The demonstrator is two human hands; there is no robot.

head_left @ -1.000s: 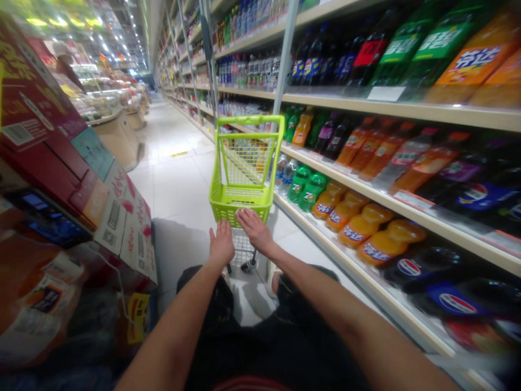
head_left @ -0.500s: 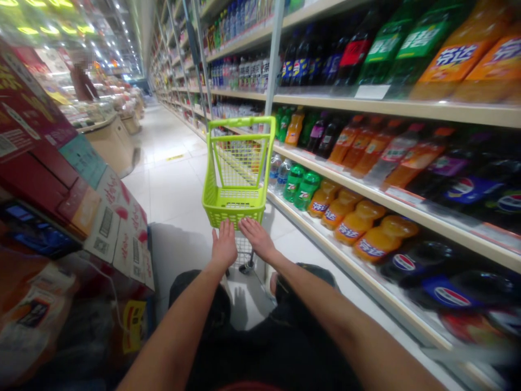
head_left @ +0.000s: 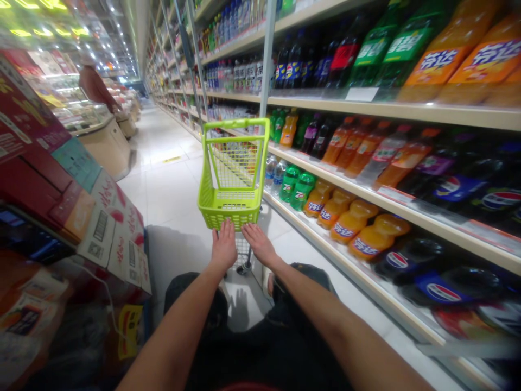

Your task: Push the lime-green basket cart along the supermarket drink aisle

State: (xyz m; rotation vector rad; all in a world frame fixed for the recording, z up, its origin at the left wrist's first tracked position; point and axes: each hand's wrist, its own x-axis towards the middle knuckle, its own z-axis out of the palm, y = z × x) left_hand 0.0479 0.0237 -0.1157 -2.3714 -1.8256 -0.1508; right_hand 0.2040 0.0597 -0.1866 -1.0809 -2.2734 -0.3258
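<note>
A small lime-green shopping cart (head_left: pixel 232 174) stands in the aisle just ahead of me, its basket empty. My left hand (head_left: pixel 223 247) lies flat against the near edge of the basket, fingers stretched out. My right hand (head_left: pixel 258 243) rests beside it on the same edge, fingers also extended. Neither hand holds anything. My dark-trousered legs show below my arms.
Shelves of soda bottles (head_left: pixel 358 228) run along the right. Stacked red and white cartons (head_left: pixel 81 195) line the left. A white tiled aisle floor (head_left: pixel 163 179) stretches ahead. A person in a reddish top (head_left: pixel 95 87) stands far off by a counter.
The cart and both hands have drifted slightly left in view as I moved forward. My left hand has come up onto the basket edge beside the right.
</note>
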